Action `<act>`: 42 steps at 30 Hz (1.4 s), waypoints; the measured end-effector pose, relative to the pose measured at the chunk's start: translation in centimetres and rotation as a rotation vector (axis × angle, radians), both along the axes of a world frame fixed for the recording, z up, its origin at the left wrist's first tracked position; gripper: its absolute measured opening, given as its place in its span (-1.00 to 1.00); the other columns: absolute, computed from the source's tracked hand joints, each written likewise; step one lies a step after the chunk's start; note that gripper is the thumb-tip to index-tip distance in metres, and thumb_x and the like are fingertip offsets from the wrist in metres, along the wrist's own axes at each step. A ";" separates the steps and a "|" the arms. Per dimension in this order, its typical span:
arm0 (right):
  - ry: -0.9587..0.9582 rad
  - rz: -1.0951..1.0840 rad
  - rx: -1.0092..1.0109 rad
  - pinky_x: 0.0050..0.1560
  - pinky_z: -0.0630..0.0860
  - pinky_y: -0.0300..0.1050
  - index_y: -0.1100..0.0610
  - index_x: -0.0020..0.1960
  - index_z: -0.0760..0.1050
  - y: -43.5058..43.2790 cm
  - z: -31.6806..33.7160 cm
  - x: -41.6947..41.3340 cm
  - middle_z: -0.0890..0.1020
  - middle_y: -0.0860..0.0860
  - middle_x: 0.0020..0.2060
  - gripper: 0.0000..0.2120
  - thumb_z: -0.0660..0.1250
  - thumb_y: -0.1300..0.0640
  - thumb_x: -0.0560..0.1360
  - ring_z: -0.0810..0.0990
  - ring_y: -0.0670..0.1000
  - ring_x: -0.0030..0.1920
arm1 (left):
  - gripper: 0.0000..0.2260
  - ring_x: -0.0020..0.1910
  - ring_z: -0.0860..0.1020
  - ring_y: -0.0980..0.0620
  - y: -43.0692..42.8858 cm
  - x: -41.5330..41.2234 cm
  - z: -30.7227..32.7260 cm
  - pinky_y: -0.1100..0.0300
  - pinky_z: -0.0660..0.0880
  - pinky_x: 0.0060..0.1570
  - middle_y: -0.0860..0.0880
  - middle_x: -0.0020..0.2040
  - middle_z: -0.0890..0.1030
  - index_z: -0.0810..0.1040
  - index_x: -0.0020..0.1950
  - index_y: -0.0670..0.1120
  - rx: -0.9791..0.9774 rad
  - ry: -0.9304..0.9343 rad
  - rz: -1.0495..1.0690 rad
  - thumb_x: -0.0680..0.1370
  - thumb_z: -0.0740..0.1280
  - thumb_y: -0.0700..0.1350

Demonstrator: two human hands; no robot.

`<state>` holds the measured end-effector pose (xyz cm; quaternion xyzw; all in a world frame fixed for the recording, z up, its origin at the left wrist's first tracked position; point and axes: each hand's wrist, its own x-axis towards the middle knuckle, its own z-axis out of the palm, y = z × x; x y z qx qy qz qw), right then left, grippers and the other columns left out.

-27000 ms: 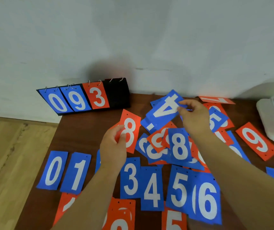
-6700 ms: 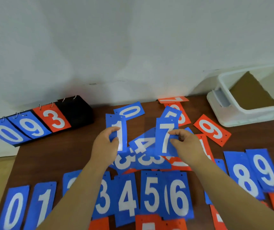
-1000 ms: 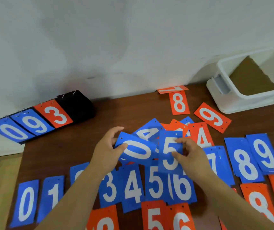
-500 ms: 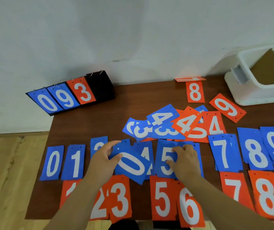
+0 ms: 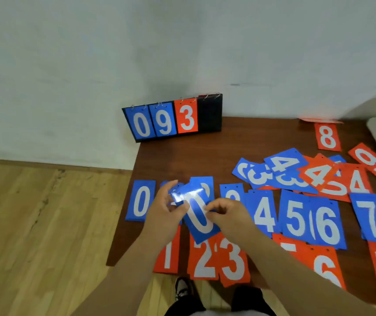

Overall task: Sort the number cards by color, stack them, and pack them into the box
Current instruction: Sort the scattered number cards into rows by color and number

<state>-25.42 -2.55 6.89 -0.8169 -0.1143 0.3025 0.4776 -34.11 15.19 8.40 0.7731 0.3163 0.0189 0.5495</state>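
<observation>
The left hand (image 5: pixel 163 212) pinches the blue 0 card (image 5: pixel 197 221) at its 9 o'clock edge and the right hand (image 5: pixel 230 216) at 3 o'clock, over the tabletop's (image 5: pixel 182 160) 8 o'clock side; thin, light and glossy, it probably flexes and slips, so edge pinches suit.

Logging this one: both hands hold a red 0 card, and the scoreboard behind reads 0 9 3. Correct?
Not quite: it is blue, not red. The head view shows the left hand and right hand holding a blue 0 card; the scoreboard behind does read 0 9 3.
</observation>
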 end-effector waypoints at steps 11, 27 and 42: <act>-0.126 0.259 -0.301 -0.06 0.46 -0.37 -0.10 0.05 0.55 10.0 -3.6 -7.2 0.57 -0.22 -0.05 -0.93 0.39 0.01 0.57 0.55 -0.16 -0.02 | -0.66 -0.03 0.54 0.23 10.4 -12.9 -6.7 0.50 0.45 -0.22 0.14 0.20 0.53 0.48 0.31 0.09 0.102 0.253 -0.066 0.64 0.27 -0.28; -0.284 0.194 -0.540 0.20 0.58 -0.06 -0.04 0.26 0.54 6.8 -4.1 -6.5 0.56 -0.07 0.23 -0.70 0.40 -0.01 0.54 0.54 -0.02 0.21 | -0.55 0.25 0.39 0.05 11.0 -11.9 -10.0 0.20 0.40 0.23 0.05 0.23 0.38 0.41 0.45 0.13 0.640 0.359 -0.281 0.58 0.34 0.17; -0.251 -0.177 -0.555 0.24 0.53 0.11 0.03 0.38 0.49 -14.3 -1.0 2.7 0.49 0.05 0.37 -0.50 0.46 -0.09 0.50 0.50 0.13 0.31 | -0.44 0.39 0.35 -0.08 -3.2 4.3 -3.8 -0.01 0.37 0.35 0.01 0.40 0.38 0.35 0.50 0.09 0.775 0.176 -0.578 0.56 0.29 0.27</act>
